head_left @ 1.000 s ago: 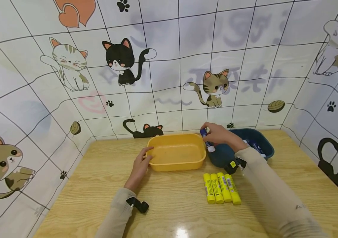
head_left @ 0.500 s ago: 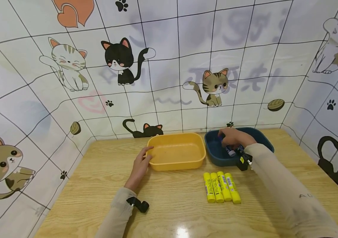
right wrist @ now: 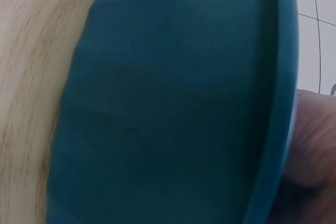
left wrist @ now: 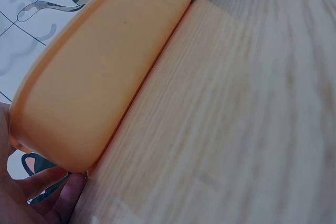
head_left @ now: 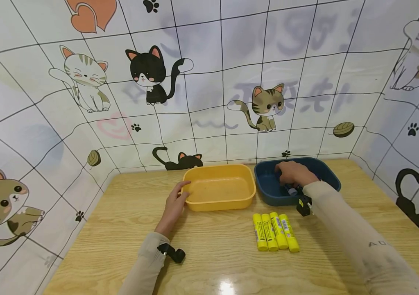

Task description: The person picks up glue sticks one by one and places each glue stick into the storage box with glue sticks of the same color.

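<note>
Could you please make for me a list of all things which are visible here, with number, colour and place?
Yellow tubes: four, yellow, side by side before the blue basin
Blue basin: one, dark blue, right of the yellow basin
Yellow basin: one, orange-yellow, back of table
Dark tubes: at least one, bluish, in the blue basin; hand hides the rest
Table: one, light wood, under everything
Wall covering: white grid with cartoon cats, behind and both sides
Wrist cameras: two, black, one per wrist
Sleeves: two, beige, both arms
Left hand: one, touching the yellow basin's left end
Right hand: one, reaching into the blue basin
</note>
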{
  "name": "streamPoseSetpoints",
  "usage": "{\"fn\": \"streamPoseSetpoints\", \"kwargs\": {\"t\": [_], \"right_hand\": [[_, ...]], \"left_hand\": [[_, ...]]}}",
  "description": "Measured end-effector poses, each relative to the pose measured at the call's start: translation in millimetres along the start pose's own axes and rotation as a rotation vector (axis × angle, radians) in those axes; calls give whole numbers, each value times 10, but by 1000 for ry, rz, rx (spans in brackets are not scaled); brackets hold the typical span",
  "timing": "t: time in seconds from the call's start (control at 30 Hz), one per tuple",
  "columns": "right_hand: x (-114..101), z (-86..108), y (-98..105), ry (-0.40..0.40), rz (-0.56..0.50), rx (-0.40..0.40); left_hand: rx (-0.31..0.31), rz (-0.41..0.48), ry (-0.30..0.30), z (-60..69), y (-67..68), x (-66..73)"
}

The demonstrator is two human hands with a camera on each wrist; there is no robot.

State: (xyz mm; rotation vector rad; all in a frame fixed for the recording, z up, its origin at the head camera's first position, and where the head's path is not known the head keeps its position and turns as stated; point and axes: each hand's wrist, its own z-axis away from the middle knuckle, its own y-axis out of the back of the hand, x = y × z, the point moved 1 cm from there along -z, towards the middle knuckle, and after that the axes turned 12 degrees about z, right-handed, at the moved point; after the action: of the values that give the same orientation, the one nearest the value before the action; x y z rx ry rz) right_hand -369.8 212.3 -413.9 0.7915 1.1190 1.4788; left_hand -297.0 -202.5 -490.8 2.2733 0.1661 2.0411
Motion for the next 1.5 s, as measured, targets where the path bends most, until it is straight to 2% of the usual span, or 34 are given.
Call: {"fn": "streamPoseSetpoints", "kwargs": {"t": [0.3, 0.5, 0.6, 0.73, 0.87, 1.0, 1.2, 1.5], "right_hand": [[-1, 98, -38, -19, 58, 84], [16, 237, -28, -40, 48, 206], [-4, 394, 10, -29, 7, 277], [-89, 709, 25, 1, -86, 356], [-198, 1017, -20, 55, -159, 397], [-257, 1197, -115, 135, -164, 395], [-283, 1340, -315, 243, -164, 336], [-305, 1347, -480, 291, -134, 213]], "left_hand": [[0, -8, -2, -2, -10, 1], [1, -4, 7, 4, -14, -10], [2, 0, 7, 7, -18, -11], [-1, -9, 5, 6, -24, -10], [2, -16, 9, -5, -25, -4], [14, -10, 3, -12, -19, 20], [15, -15, -1, -4, -2, 18], [9, -13, -4, -6, 22, 12]]}}
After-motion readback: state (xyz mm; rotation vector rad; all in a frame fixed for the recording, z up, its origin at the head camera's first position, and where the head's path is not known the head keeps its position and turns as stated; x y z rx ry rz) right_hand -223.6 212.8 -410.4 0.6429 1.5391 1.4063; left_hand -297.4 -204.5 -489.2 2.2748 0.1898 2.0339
